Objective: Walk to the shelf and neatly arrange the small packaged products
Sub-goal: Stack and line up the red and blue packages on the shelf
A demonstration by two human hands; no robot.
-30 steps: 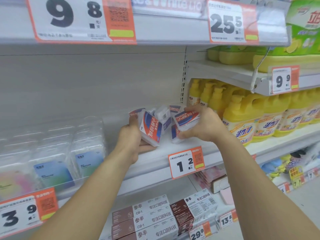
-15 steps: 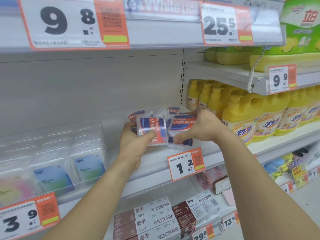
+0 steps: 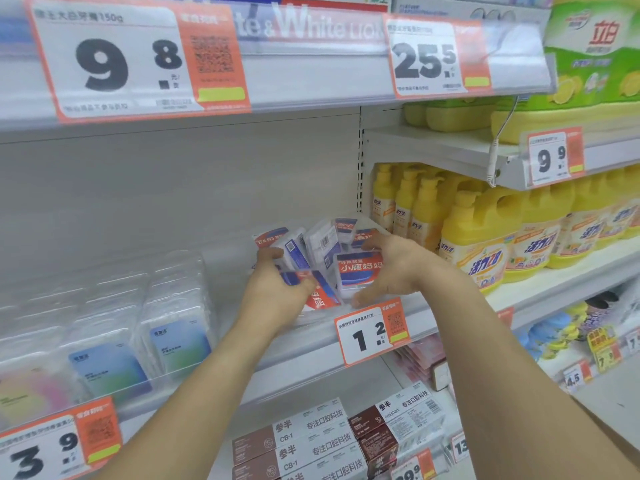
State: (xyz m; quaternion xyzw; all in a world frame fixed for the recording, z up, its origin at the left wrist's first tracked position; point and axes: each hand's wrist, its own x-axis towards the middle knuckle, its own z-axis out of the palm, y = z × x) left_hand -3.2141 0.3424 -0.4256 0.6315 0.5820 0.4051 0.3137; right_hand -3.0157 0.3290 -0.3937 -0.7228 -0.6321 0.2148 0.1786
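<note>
Several small clear packets with red, white and blue labels [image 3: 323,242] stand jumbled on the white middle shelf [image 3: 311,336], just left of the upright divider. My left hand [image 3: 277,296] grips one tilted packet [image 3: 320,294] near the shelf's front edge. My right hand [image 3: 394,265] is curled round an upright packet [image 3: 358,271] with a red label, thumb low at its front and fingers over its top. The two hands are close together, with the other packets behind them.
Clear blister packs [image 3: 173,327] fill the shelf's left part. Yellow detergent bottles [image 3: 481,237] stand right of the divider. Brown and white boxes [image 3: 311,441] lie on the shelf below. A "1.2" price tag [image 3: 372,332] hangs under my hands.
My left hand has tipped its packet from upright to slanted and lowered it toward the shelf's front. My right hand has shifted slightly right on its packet.
</note>
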